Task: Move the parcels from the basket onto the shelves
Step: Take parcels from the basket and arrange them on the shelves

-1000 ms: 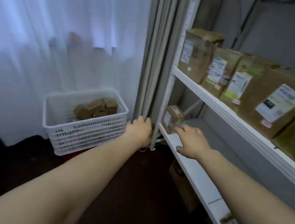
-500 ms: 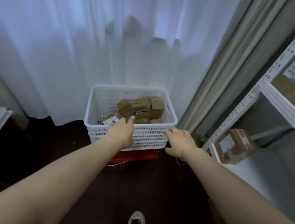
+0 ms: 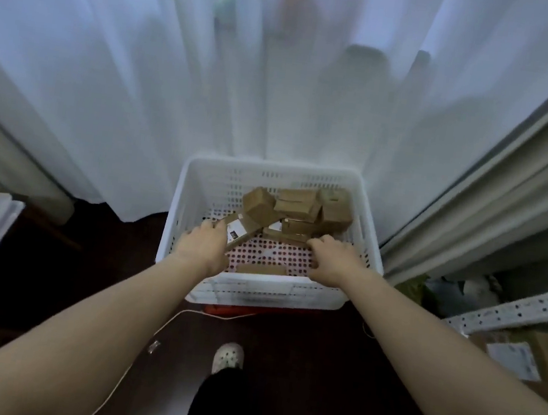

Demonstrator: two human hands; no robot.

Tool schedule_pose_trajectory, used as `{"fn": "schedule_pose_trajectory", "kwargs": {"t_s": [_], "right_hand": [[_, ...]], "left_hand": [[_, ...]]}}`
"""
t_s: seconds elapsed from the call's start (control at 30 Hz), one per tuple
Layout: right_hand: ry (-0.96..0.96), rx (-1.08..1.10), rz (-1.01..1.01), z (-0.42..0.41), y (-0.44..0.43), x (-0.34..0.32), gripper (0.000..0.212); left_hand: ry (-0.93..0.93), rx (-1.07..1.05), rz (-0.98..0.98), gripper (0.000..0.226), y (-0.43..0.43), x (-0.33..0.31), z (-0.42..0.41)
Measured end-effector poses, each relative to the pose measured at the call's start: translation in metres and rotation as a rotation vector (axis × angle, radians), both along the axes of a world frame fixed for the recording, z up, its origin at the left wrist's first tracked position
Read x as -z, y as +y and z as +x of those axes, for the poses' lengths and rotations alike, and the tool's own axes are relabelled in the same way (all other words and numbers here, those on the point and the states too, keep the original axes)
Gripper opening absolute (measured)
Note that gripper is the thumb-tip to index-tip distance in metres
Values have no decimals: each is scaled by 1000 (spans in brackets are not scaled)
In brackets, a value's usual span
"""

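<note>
The basket (image 3: 280,173) is white with rows of little holes, its bottom looks pink with dark red dots, and the parcels (image 3: 295,203) in it are brown, one flat parcel (image 3: 250,228) with a white label (image 3: 234,233) marked in black. The curtain (image 3: 144,70) behind is white and a bit blue, the side curtain (image 3: 509,188) is grey, and the floor (image 3: 49,283) is dark brown. The shelf frame (image 3: 512,310) is white with a line of small holes, the shoe (image 3: 228,357) is white with holes, and the trouser leg (image 3: 224,404) is black.
</note>
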State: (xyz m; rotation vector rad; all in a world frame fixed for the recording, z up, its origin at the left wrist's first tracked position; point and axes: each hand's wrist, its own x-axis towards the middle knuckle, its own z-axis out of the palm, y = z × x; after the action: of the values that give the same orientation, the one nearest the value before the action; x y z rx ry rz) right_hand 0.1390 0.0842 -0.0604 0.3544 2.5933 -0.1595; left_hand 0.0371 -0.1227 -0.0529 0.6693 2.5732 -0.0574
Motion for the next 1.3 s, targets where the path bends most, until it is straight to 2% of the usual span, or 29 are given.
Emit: {"fn": "schedule_pose_trajectory", "kwargs": {"t_s": [0.27,0.4,0.53,0.7,0.77,0.87,0.97,1.07,1.2,1.27,1.3], "right_hand": [[-65,115,-65,-116,74,62,53],[-63,174,-109,-160,108,101,62],[-74,199,-124,-203,144,152,83],[-89,179,-113,-239,175,224,120],[-115,157,-83,-246,180,251,126],[-113,136,-61,-250,183,280,117],[-24,126,-68,-245,182,279,98],[41,360,-263,-229,173,248,80],[140,968,-832,-209,162,178,30],[53,1221,-1098,-200,157,140,33],[24,1279,-1185,-195,157,121,38]], "left_hand": [[-106,17,-23,61,72,69,-120],[-129,23,-34,63,102,107,-161],[-138,3,-31,61,129,155,-194],[-169,-76,17,64,147,225,-213],[-193,-87,28,69,149,244,-213],[-216,-113,-1,73,147,263,-209],[-238,-175,-27,60,145,260,-200],[-258,-222,11,58,145,231,-189],[-276,-232,116,77,147,164,-186],[-277,-229,168,82,150,122,-184],[-287,-234,224,85,153,102,-183]]}}
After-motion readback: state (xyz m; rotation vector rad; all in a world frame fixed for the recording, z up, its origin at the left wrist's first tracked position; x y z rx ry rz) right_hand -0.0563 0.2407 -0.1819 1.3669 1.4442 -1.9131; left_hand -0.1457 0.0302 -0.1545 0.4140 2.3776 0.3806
